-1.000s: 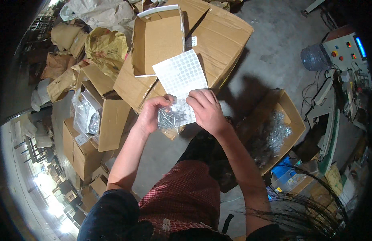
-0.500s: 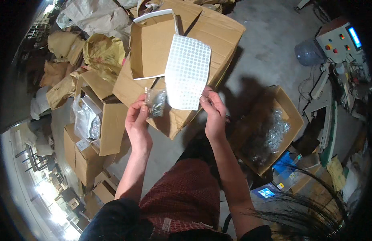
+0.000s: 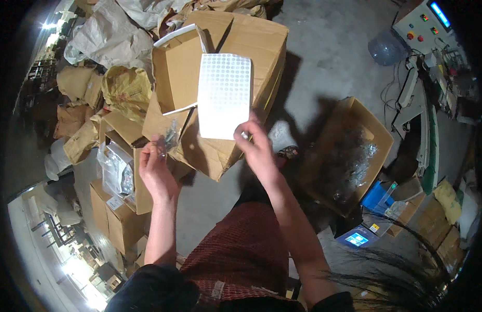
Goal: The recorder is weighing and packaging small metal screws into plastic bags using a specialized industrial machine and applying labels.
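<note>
Pinched in my left hand is a small clear plastic bag with dark bits inside, tilted and a little blurred. My right hand grips the lower right corner of a white sheet covered in rows of small round grey dots, perhaps stickers. That sheet hangs over a large closed cardboard box. A shallow open carton rests on the same box, partly behind the sheet's left edge.
To the right, an open cardboard box contains several clear bags. Another open box with bagged goods stands at left. Crumpled sacks lie at far left. A machine with a control panel and a lit screen are at right.
My left hand has moved left with the bag, away from the sheet. The sheet has turned straighter and lies further left in view. The whole view has shifted slightly.
</note>
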`<state>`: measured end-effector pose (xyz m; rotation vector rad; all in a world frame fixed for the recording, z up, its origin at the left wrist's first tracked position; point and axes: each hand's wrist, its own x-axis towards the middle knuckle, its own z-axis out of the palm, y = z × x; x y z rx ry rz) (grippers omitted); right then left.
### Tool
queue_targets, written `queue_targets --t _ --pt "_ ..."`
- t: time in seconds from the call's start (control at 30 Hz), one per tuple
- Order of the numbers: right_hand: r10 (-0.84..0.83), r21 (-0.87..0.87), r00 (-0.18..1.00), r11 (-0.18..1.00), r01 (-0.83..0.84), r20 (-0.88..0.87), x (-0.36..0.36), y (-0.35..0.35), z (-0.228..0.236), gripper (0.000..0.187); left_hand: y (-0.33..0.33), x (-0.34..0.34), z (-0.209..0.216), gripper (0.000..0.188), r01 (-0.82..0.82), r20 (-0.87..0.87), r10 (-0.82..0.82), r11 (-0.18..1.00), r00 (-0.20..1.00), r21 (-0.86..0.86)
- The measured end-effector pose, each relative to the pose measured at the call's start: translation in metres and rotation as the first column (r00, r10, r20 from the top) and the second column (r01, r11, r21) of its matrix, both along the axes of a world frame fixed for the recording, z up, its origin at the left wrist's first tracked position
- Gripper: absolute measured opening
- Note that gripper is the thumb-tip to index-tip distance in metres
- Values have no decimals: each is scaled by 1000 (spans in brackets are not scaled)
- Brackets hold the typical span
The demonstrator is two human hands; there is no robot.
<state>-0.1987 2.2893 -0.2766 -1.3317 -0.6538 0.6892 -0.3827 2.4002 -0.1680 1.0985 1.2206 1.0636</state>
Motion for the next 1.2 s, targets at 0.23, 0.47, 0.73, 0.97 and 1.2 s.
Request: queue_targets --t 0.23,0.47,0.73,0.97,1.2 --pt "26 -56 999 998 -28 -43 -21 -22 6 9 -8 53 19 15 210 45 -214 974 976 85" --pt "-267 -178 874 961 211 -406 12 -51 36 11 -29 85 -25 14 294 236 -216 879 948 -375" --pt "-347 -202 938 919 337 -13 15 -66 38 14 -61 101 -35 15 438 189 -398 757 898 -486" --pt "-368 -252 815 823 510 449 -2 -101 61 12 -100 85 -25 13 551 269 -481 725 835 -414" --pt "-389 -260 780 789 557 491 -53 -208 39 31 -205 37 -38 10 660 328 -573 657 751 -363"
